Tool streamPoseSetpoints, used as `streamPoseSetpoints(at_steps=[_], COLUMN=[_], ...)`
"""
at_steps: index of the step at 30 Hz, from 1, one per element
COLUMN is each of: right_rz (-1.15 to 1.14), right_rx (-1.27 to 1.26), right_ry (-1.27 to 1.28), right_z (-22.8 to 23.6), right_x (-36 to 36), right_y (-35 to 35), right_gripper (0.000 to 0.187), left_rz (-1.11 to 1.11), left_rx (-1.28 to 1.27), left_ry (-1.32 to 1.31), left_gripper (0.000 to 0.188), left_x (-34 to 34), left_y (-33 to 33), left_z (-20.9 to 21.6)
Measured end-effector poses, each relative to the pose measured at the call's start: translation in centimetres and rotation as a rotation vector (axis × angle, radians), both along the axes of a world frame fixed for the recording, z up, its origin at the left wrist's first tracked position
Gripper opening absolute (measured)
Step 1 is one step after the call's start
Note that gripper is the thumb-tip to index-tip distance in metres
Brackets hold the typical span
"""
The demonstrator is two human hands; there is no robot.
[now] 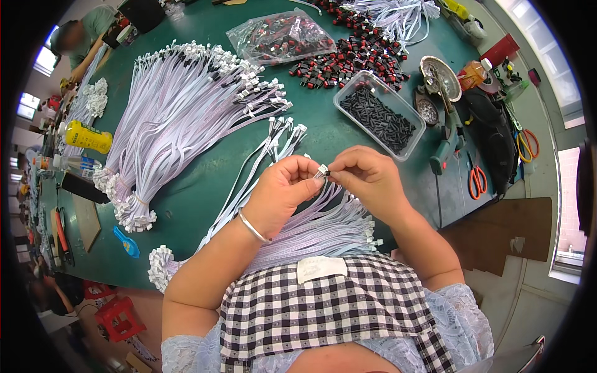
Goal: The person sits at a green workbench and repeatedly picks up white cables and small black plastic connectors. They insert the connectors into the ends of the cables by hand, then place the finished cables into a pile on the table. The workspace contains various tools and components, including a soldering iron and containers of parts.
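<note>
White connector [322,170]: held clamped in fingers of left hand [277,193] and right hand [373,180] above near bundle [311,233], apparently mid-work; saw beyond, on desk [186,208], plenty of black pieces [376,118] left in tub [413,144], then larger bundle [180,112], seemingly partly done.

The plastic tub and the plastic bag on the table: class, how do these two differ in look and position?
Shape: the plastic tub is a neat rounded rectangle; the plastic bag is crumpled and irregular.
Contents: the tub holds small black pieces; the bag holds red-and-black parts.
Position: the tub is nearer the person's right hand; the bag lies farther off.
Shared: both are see-through and on the green table.
</note>
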State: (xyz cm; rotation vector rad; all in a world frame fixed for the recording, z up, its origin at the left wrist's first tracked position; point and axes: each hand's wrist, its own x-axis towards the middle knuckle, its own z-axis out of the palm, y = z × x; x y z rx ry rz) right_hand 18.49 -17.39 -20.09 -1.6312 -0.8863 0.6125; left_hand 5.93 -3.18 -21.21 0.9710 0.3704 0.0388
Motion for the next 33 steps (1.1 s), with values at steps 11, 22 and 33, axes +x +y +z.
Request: streamPoseSetpoints(at_steps=[11, 22, 33], right_rz=[0.047, 0.086, 0.141], right_rx=[-0.039, -0.057, -0.084], right_ry=[0.421, 0.577, 0.910], right_z=[-0.3, -0.3, -0.2], right_x=[0.2, -0.3, 0.4], right_y=[-0.1, 0.2, 0.6], right_gripper=[0.010, 0.017, 0.014], left_rz=[-0.108, -0.024, 0.018], left_rx=[0.172, 0.192, 0.297], left_ry=[0.070, 0.060, 0.054], left_gripper=[0.032, 0.030, 0.031], left_x=[-0.7, -0.4, -0.6], left_y=[1.0, 0.9, 0.6], left_z=[0.9, 0.8, 1.3])
